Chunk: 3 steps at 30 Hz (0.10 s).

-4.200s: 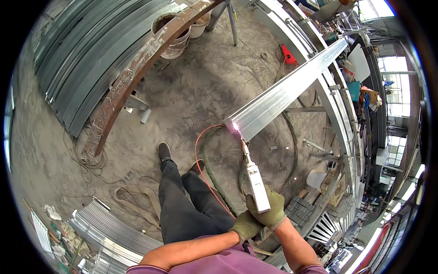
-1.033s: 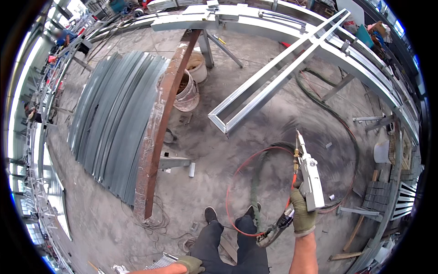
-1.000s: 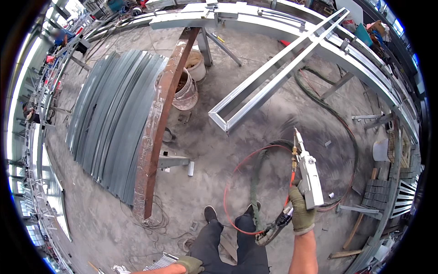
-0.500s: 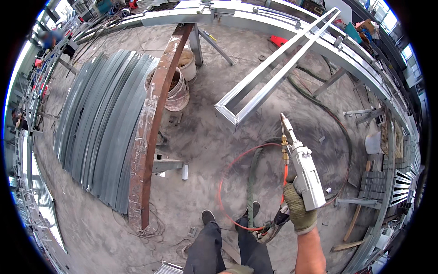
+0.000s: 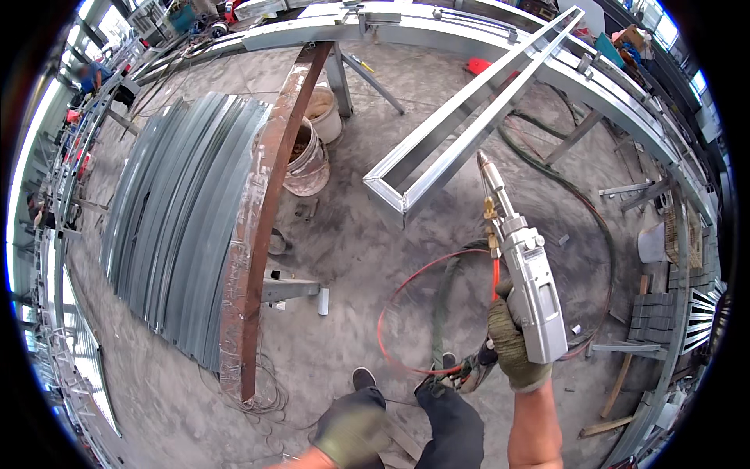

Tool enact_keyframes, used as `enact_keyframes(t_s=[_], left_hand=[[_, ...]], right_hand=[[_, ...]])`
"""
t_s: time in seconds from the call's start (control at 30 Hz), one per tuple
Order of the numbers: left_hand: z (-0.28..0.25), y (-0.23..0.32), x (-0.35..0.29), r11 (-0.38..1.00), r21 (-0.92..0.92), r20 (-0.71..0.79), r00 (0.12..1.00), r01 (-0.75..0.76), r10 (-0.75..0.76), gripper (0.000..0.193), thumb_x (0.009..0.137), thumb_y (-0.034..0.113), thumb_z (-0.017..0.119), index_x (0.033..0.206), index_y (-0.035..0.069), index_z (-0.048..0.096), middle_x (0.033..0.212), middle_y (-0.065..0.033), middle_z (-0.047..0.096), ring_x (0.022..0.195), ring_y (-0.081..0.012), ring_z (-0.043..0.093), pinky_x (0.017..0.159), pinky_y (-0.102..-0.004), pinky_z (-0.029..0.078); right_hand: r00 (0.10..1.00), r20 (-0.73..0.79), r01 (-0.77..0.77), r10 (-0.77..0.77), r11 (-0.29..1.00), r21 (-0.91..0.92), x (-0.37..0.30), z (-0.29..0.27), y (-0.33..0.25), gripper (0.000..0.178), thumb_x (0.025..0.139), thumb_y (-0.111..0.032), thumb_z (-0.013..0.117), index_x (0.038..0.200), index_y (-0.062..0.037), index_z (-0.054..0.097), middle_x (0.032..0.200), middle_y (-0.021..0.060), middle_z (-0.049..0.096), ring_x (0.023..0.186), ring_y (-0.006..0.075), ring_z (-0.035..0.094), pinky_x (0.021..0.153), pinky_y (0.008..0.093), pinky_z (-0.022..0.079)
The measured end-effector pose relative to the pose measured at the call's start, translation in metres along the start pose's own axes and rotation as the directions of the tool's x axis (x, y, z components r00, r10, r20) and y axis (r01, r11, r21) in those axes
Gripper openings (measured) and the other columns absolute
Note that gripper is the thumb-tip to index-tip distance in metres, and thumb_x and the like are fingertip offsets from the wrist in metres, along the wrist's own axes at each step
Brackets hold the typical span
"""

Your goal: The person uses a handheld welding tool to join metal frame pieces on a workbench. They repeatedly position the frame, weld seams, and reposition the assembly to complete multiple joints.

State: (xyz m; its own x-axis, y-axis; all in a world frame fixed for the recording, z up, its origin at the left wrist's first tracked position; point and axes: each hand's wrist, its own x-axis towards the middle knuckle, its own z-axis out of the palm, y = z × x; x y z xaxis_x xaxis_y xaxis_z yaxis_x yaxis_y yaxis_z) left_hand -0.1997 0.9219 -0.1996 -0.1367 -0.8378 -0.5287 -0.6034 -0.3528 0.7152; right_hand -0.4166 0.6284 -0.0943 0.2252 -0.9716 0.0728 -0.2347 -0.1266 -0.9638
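My right hand (image 5: 512,352), in a green work glove, is wrapped round the grip of a silver-white welding gun (image 5: 534,291). The gun's long nozzle points up and away, and its tip is close to a rectangular metal tube frame (image 5: 426,178). A brass fitting and a thin orange-red hose run along the gun's left side, and a thick dark cable leaves below the grip. Low in front of my thighs, my gloved left hand (image 5: 351,434) is smeared by motion, so its fingers cannot be made out. The frame's far end rests on a long metal rail bench (image 5: 453,33).
A rusty brown beam (image 5: 262,203) stretches along the left, beside stacked grey metal strips (image 5: 176,227). Dirty buckets (image 5: 307,168) stand behind the beam. Hoses (image 5: 437,313) loop across the concrete floor near my feet. Stacked grey blocks (image 5: 652,316) sit at the right.
The welding gun has moved slightly forward, its tip now nearer the metal frame. My left hand has risen into view from the lower edge. The view has shifted a little.
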Motion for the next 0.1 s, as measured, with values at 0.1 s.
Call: enact_keyframes(t_s=[0.1], left_hand=[[-0.168,-0.039,0.081,0.850,0.525,-0.578,0.716,-0.041,0.392,0.049,0.091,0.030,0.082,0.127,0.000,0.067,0.119,-0.0220,0.068,0.105,-0.0441,0.065,0.093,-0.0548,0.053]], right_hand=[[0.995,-0.036,0.100,-0.095,0.979,0.178,0.008,0.015,0.040,0.031,0.102,0.000,0.066,0.133,0.0007,0.067,0.106,0.0056,0.069,0.085,0.0117,0.064,0.072,0.0273,0.055]])
